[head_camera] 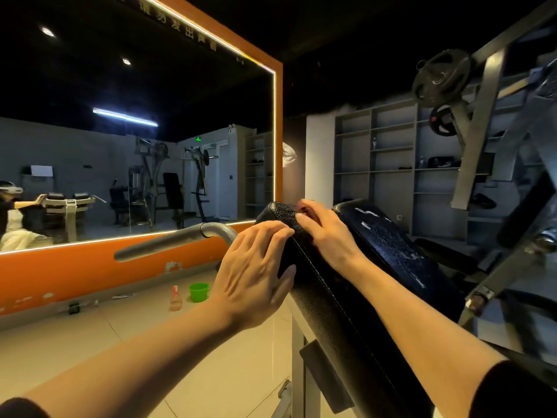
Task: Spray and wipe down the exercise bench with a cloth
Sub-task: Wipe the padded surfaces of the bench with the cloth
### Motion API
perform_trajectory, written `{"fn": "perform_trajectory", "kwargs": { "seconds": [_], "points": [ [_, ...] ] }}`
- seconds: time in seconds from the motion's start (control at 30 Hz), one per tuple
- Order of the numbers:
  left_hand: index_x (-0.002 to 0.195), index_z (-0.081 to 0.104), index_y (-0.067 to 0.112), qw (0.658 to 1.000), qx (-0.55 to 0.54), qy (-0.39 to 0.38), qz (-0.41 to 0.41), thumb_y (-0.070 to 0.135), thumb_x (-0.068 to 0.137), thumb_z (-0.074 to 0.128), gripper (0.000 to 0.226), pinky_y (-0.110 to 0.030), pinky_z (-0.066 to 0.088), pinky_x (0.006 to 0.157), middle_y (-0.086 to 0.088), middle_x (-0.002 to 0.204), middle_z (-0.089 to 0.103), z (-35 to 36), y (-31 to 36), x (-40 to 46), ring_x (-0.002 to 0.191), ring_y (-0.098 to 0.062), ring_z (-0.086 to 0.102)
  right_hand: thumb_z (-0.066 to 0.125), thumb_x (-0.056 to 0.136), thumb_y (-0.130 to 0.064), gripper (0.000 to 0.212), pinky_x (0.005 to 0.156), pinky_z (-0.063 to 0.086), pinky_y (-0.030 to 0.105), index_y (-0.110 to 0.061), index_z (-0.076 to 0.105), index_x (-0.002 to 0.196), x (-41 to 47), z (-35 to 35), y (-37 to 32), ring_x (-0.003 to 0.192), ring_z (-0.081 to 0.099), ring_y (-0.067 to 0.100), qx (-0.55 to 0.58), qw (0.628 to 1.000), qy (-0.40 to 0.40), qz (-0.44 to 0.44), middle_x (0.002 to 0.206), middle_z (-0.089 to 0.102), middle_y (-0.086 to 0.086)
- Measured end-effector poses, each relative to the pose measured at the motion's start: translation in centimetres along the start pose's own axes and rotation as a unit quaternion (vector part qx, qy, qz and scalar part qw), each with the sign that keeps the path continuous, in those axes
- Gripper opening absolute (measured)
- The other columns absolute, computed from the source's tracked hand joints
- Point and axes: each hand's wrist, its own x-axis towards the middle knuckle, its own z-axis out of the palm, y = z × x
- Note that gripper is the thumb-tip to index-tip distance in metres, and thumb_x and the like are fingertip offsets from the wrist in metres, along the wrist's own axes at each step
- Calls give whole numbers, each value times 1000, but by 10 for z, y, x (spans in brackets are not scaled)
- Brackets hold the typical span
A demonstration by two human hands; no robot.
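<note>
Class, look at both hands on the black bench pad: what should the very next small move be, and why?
Probably fetch the spray bottle from the floor by the green bucket. Both the left hand and right hand rest on the black pad, and no cloth shows clearly in either.

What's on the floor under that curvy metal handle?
Below the metal handle, a green bucket and a spray bottle stand on the tiled floor, side by side. The left hand covers the floor just right of them.
</note>
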Motion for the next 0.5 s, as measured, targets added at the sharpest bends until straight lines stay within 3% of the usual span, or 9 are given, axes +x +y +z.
{"fn": "perform_trajectory", "kwargs": {
  "seconds": [0.07, 0.13, 0.2, 0.27, 0.37, 0.43, 0.5],
  "points": [
    [129, 44, 12, 1000, -9, 7, -10, 44, 92, 43, 49, -31, 35, 103, -8, 128, 52, 1, 1, -1, 114, -20, 48, 45, 102, -30, 36, 102, 40, 30, -28, 48, 138, -4, 11, -25, 122, 46, 16, 24, 995, -39, -92, 139, 47, 2],
    [127, 45, 13, 1000, -9, 6, -9, 44, 91, 44, 47, -33, 39, 100, -8, 126, 53, 1, 2, -1, 112, -20, 50, 43, 103, -25, 35, 103, 40, 28, -25, 50, 137, 5, 13, -25, 123, 47, 14, 28, 990, -51, -125, 139, 50, 1],
    [125, 49, 13, 1000, 1, -2, 6, 42, 91, 45, 45, -31, 38, 99, -8, 126, 53, 0, 0, -1, 110, -20, 51, 42, 103, -22, 32, 98, 43, 23, -27, 55, 132, 17, 6, -6, 118, 52, 15, 28, 995, -28, -88, 133, 56, 1],
    [124, 52, 12, 1000, 9, -8, 11, 40, 91, 45, 44, -30, 36, 98, -7, 126, 52, -1, -1, -2, 110, -21, 51, 42, 102, -20, 30, 82, 44, 18, -28, 59, 126, 25, -5, 22, 107, 56, 16, -18, 1000, 22, 6, 123, 61, 1],
    [123, 53, 13, 1000, 5, -3, 4, 40, 91, 45, 43, -32, 37, 97, -7, 125, 53, -1, -1, -1, 110, -21, 52, 45, 100, -23, 28, 83, 41, 30, -28, 58, 124, 27, -15, 46, 109, 56, 24, -58, 990, 52, 118, 122, 63, 6],
    [123, 53, 13, 1000, 2, 4, 3, 40, 91, 45, 43, -33, 38, 97, -7, 124, 54, 0, -1, -1, 109, -21, 52, 51, 98, -27, 32, 92, 41, 32, -29, 56, 130, 22, -8, 31, 115, 53, 23, -55, 995, 43, 64, 128, 58, 5],
    [123, 52, 13, 1000, 0, 14, 5, 40, 91, 45, 43, -32, 39, 96, -7, 124, 55, 1, -1, -1, 109, -20, 52, 53, 98, -28, 39, 90, 39, 23, -29, 50, 137, 11, 1, 2, 116, 49, 17, -12, 999, 7, -37, 130, 51, 1]
  ]
}}
